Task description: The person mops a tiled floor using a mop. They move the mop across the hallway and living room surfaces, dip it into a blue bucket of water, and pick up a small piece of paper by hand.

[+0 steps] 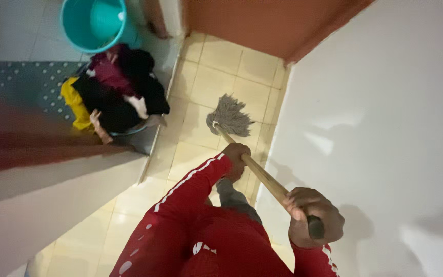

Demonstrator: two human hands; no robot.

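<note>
Both hands are wrapped around a wooden mop handle (262, 177): the left hand (236, 159) is closed on the shaft lower down, and the right hand (314, 221) is clenched near the dark upper end. The grey string mop head (230, 116) is pressed on the cream floor tiles (216, 77), close beside the white wall (385, 128) and short of the brown door (242, 23). A stroke of mopping along the wall appears to be in hand. For the next pass, the head would have to be drawn back or swept sideways without striking the wall. A heap of clothes (119, 90), probably in a basin, is seen beside a teal bucket (96, 23) on a dotted mat (26, 79).
</note>
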